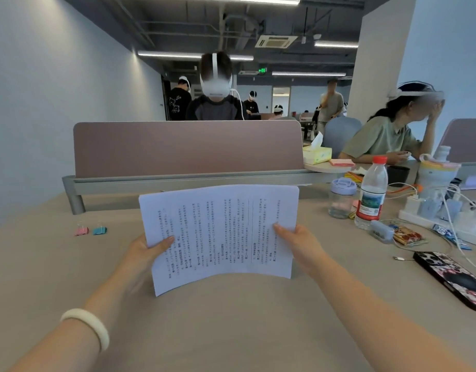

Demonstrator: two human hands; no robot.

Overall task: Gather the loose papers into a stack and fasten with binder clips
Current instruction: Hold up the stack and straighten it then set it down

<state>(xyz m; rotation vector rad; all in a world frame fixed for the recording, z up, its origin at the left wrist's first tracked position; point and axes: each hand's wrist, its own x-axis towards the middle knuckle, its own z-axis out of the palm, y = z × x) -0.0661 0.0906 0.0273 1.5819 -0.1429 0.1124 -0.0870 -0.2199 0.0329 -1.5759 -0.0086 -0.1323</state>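
You've got one stack of papers [220,232] held upright with its bottom edge resting on the middle of the counter [231,331], left hand [145,253] and right hand [298,245] each clamped on a side edge. Two binder clips, one pink [81,230] and one blue [100,230], sit side by side near the counter's left edge, well apart from the stack.

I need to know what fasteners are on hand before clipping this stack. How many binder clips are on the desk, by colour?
Pink binder clip: 1
Blue binder clip: 1
Total: 2

Both sit on the desk beyond the left hand, apart from the paper stack that the left hand and the right hand hold.
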